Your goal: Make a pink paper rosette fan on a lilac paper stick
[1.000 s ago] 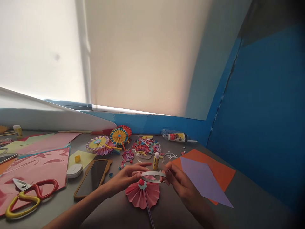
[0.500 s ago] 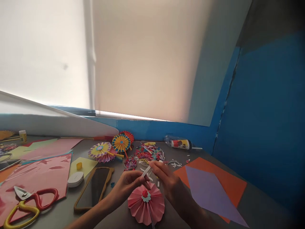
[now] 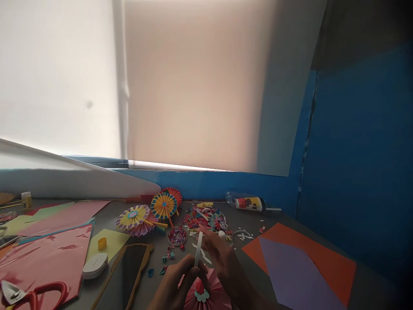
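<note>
Between the thumb and fingers of my left hand (image 3: 176,280) stands a narrow white paper strip (image 3: 198,252), pointing upward. My right hand (image 3: 226,262) is close on the strip's right, fingers stretched out, fingertips near its top end; whether they touch it I cannot tell. Below both hands lies a pleated pink paper rosette (image 3: 214,297), partly covered by them. At its middle are a pale blue scalloped piece (image 3: 202,295) and a red piece (image 3: 199,286). A small white rounded thing (image 3: 221,234) shows just behind my right hand.
Finished paper fans (image 3: 164,206) and a heap of paper scraps (image 3: 206,217) lie behind. On the left are a phone (image 3: 122,275), white case (image 3: 95,265), red-handled scissors (image 3: 48,290) and pink paper (image 3: 48,258). Orange (image 3: 338,267) and purple sheets (image 3: 290,271) lie right, a bottle (image 3: 248,203) behind.
The strip has turned from slanting to nearly upright. My left hand has moved lower and closer to my right hand. The view has shifted, so the rosette sits lower, mostly behind my hands.
</note>
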`<state>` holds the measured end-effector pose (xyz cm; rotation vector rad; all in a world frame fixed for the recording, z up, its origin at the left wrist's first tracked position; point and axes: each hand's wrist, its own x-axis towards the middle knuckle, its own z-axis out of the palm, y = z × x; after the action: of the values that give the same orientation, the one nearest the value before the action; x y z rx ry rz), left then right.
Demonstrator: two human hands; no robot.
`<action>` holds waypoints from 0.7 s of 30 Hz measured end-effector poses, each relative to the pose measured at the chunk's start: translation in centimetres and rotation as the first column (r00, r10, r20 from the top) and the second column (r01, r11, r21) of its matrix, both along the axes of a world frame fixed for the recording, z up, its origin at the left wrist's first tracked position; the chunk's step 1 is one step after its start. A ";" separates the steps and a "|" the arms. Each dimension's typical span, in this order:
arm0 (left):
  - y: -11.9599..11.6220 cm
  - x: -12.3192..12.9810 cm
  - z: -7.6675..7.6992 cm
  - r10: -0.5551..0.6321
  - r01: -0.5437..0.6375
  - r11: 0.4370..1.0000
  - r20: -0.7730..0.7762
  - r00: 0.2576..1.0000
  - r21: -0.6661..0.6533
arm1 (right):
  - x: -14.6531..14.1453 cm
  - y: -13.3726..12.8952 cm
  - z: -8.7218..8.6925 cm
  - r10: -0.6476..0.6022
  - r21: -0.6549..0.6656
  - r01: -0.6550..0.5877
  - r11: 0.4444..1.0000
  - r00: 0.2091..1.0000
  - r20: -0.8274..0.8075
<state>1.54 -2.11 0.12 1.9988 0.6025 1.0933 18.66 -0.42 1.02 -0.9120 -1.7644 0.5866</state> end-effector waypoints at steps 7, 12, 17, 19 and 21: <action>0.9 0.1 -1.8 0.157 -0.141 0.980 -0.107 0.982 0.141 | 0.3 -0.4 -1.4 0.022 0.334 -0.056 0.941 0.994 0.105; 1.0 -0.1 -2.4 0.219 -0.173 0.961 -0.214 0.952 0.215 | -0.4 -0.8 -0.8 0.108 0.208 -0.095 0.973 0.993 -0.050; 1.0 -0.3 -2.4 0.209 -0.137 0.951 -0.251 0.945 0.278 | -0.6 -0.9 -0.7 0.170 0.056 -0.162 0.985 0.969 -0.180; 1.1 -0.3 -2.4 0.213 -0.144 0.951 -0.244 0.946 0.273 | -0.3 -0.8 -0.8 0.164 0.108 -0.149 0.983 0.975 -0.151; 1.2 -0.2 -2.5 0.218 -0.157 0.953 -0.225 0.950 0.261 | -0.1 -0.6 -1.0 0.138 0.182 -0.124 0.975 0.988 -0.063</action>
<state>1.31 -0.93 -2.37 2.3524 0.8427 1.0739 18.55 -0.99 0.02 -0.6461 -1.7867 0.5307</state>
